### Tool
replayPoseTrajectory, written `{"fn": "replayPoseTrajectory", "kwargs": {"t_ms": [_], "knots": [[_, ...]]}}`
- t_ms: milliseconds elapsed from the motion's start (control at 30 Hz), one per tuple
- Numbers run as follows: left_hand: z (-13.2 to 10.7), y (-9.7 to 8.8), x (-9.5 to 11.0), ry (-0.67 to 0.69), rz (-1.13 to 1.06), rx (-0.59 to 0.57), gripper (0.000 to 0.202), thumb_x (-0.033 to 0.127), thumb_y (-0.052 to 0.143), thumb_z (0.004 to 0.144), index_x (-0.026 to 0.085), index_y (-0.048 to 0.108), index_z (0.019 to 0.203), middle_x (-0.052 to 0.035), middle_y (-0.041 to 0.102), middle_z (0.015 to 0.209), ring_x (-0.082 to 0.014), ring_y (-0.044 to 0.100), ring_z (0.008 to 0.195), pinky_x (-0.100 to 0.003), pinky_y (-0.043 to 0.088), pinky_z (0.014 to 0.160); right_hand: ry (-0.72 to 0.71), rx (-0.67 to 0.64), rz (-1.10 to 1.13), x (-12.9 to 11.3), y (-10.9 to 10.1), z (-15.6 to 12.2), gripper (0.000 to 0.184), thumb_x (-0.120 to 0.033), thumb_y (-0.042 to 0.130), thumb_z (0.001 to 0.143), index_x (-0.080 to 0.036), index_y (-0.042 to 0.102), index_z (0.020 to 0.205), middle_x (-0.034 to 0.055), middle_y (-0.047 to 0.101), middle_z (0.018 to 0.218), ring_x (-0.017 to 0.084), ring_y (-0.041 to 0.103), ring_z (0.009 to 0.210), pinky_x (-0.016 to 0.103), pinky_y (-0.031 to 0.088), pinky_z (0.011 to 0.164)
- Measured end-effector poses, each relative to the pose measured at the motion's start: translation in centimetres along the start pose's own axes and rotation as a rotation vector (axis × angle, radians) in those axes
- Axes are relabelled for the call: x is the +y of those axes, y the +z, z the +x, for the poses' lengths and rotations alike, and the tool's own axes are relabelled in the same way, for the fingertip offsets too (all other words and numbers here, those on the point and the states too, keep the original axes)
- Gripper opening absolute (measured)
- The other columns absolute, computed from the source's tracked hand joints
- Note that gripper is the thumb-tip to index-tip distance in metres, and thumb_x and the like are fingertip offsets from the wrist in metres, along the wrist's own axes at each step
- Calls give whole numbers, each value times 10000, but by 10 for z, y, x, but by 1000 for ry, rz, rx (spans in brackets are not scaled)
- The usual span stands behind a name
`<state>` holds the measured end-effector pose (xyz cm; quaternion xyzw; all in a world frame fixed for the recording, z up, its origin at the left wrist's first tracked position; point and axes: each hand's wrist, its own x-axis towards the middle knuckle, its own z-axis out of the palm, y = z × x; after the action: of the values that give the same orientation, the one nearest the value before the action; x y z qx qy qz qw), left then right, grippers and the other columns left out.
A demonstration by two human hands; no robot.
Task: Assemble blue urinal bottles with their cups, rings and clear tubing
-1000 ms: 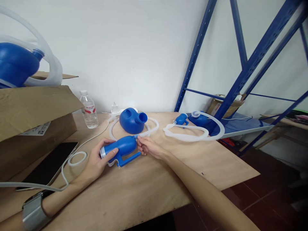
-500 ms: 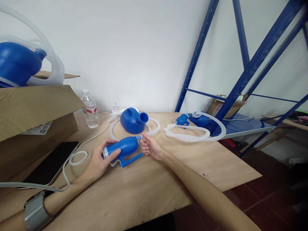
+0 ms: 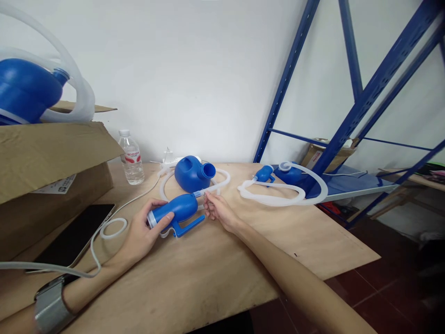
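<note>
My left hand (image 3: 144, 232) wraps round a blue plastic bottle-shaped urinal head (image 3: 179, 207), which has a white rim and a blue handle (image 3: 189, 226) beneath. The head lies tilted, its clear nozzle (image 3: 199, 194) pointing right. At the nozzle, the closed fingertips of my right hand (image 3: 220, 211) pinch a small, thin metal hose clamp (image 3: 204, 192), partly hidden by the fingers. A whitish hose (image 3: 220, 184) runs beyond the nozzle; whether it is fitted on cannot be made out. Just behind stands a blue jug-like urine bottle (image 3: 190, 174) with its wide mouth facing right.
Another blue head (image 3: 264, 173) with coiled hose (image 3: 274, 200) lies at right. A cardboard box (image 3: 59, 153) bears a blue bottle (image 3: 29, 90) at left. Nearby are a water bottle (image 3: 132, 160), a black tablet (image 3: 76, 236) and a cable (image 3: 95, 246). Blue shelving (image 3: 347, 123) stands right.
The nozzle end of the blue head has risen slightly and shifted a little left. My right fingertips have moved up a little, showing the thin metal clamp and the hose behind.
</note>
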<state>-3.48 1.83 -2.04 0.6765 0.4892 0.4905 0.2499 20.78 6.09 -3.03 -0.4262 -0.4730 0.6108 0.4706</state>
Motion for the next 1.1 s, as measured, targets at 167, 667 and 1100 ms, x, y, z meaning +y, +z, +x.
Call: {"fn": "replayPoseTrajectory", "kwargs": {"t_ms": [167, 667, 1100], "knots": [[1, 1, -3, 28, 5, 8, 436, 606, 683, 815, 220, 635, 1014, -24, 705, 980, -226, 661, 840, -335, 554, 757, 3, -51, 7, 0, -2, -2, 356, -560, 641, 920, -222, 595, 1020, 34, 672, 951, 121, 652, 667, 189, 340, 444], [0, -1, -5, 67, 51, -14, 407, 588, 664, 847, 226, 631, 1031, -10, 715, 969, -207, 659, 805, -307, 545, 710, -13, -230, -67, -1, -7, -2, 397, -536, 809, 778, -184, 675, 902, 20, 649, 857, 117, 622, 713, 199, 381, 519], [0, -2, 0, 66, 44, -37, 409, 593, 667, 836, 224, 633, 1010, -19, 697, 979, -223, 657, 860, -331, 550, 788, -48, -231, -68, 4, -11, 1, 451, -593, 807, 756, -175, 689, 876, 23, 670, 802, 124, 631, 678, 213, 422, 542]]}}
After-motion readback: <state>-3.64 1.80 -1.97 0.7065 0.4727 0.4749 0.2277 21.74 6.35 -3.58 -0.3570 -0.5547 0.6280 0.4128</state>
